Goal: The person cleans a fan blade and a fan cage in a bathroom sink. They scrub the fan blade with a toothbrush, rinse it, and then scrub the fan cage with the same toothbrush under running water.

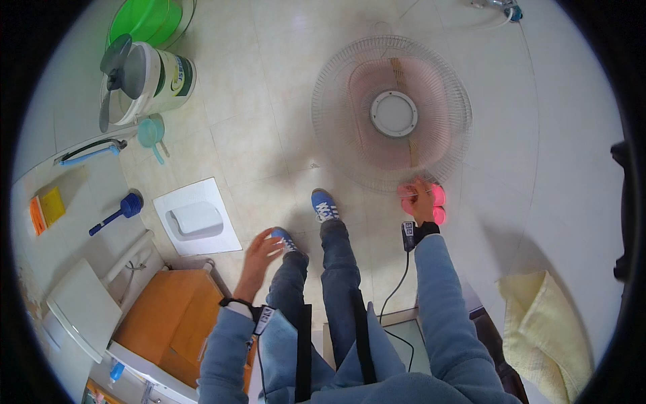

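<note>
A round wire fan grille (328, 116) with a pale centre ring lies over a pink plastic basin (373, 151) on the floor. My right hand (421, 199) is at the grille's lower rim, above several pink objects (438, 216); its fingers overlap the rim, and whether they grip it cannot be told. My left hand (260, 255) hangs over my left shoe with bent, parted fingers and nothing in it. Grey fan blades (133, 70) rest on a white bucket (176, 83) at the upper left.
A squat toilet (197, 217) is set in the tiled floor at left, with a blue plunger (130, 204) and a turquoise dipper (151, 132) near it. A green tub (151, 20) stands at the upper left. An orange-brown cabinet (166, 313) and a yellow towel (545, 333) flank me.
</note>
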`<action>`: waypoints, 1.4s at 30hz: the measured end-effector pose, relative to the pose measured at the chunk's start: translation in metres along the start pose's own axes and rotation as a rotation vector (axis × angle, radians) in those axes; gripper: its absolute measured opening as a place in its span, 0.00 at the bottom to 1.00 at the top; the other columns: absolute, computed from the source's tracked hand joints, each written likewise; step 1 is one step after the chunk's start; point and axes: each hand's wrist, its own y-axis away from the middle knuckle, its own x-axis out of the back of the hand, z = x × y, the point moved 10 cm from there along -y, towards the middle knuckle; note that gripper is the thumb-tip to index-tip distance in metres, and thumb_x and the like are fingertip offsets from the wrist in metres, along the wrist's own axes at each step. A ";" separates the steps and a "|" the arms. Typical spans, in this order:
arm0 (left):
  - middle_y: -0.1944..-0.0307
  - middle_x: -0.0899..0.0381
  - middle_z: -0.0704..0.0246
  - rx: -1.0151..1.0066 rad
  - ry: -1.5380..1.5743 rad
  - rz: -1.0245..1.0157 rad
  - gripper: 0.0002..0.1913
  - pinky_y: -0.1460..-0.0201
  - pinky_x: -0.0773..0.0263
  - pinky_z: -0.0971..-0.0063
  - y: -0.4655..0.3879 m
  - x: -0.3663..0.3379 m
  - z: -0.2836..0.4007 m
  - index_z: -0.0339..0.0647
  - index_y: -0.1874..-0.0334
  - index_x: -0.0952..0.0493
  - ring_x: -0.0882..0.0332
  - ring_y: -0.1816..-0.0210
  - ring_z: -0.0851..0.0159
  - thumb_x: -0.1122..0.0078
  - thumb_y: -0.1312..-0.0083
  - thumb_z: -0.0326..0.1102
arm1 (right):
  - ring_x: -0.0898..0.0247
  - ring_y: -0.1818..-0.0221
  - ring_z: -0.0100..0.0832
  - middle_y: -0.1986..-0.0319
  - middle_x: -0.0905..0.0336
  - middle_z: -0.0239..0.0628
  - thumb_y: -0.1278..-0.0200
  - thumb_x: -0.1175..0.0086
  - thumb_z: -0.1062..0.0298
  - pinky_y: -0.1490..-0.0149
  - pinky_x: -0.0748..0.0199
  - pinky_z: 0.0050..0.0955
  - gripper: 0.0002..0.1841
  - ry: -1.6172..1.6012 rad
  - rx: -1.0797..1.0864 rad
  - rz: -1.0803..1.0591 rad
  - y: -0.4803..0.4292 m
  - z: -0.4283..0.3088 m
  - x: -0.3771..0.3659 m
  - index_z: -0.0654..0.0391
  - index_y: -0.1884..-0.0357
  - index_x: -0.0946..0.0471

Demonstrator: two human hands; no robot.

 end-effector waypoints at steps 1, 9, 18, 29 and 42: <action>0.46 0.28 0.58 0.036 0.032 -0.023 0.25 0.39 0.32 0.65 -0.007 -0.018 -0.008 0.38 0.34 0.41 0.27 0.45 0.58 0.51 0.30 0.41 | 0.29 0.74 0.25 0.67 0.21 0.37 0.35 0.50 0.66 0.69 0.32 0.23 0.14 0.003 0.020 -0.021 0.002 -0.008 -0.001 0.56 0.48 0.31; 0.32 0.45 0.57 0.067 0.177 -0.143 0.30 0.33 0.42 0.61 -0.067 -0.085 -0.002 0.44 0.28 0.51 0.42 0.33 0.57 0.55 0.28 0.43 | 0.24 0.62 0.34 0.59 0.25 0.36 0.37 0.51 0.74 0.63 0.27 0.26 0.11 -0.120 -0.002 -0.050 0.020 -0.020 0.022 0.58 0.53 0.30; 0.30 0.53 0.52 -0.204 0.308 -0.294 0.41 0.30 0.49 0.52 -0.053 -0.079 0.092 0.50 0.26 0.58 0.50 0.30 0.49 0.70 0.34 0.68 | 0.35 0.74 0.16 0.63 0.20 0.46 0.38 0.58 0.75 0.70 0.38 0.14 0.12 0.268 0.091 -0.201 0.095 -0.056 -0.017 0.56 0.53 0.31; 0.43 0.33 0.47 -0.399 -0.110 -0.019 0.49 0.44 0.30 0.61 0.155 0.034 0.230 0.40 0.28 0.55 0.27 0.45 0.50 0.49 0.43 0.66 | 0.49 0.83 0.16 0.66 0.19 0.53 0.39 0.57 0.73 0.76 0.46 0.17 0.13 0.378 -0.033 -0.627 0.215 -0.156 -0.210 0.60 0.51 0.32; 0.53 0.25 0.44 -0.671 0.145 0.040 0.42 0.56 0.22 0.65 0.490 0.196 0.117 0.40 0.30 0.48 0.20 0.56 0.50 0.49 0.39 0.61 | 0.52 0.85 0.14 0.71 0.19 0.48 0.41 0.55 0.71 0.77 0.51 0.16 0.12 0.905 0.163 -1.243 0.516 -0.150 -0.390 0.57 0.55 0.30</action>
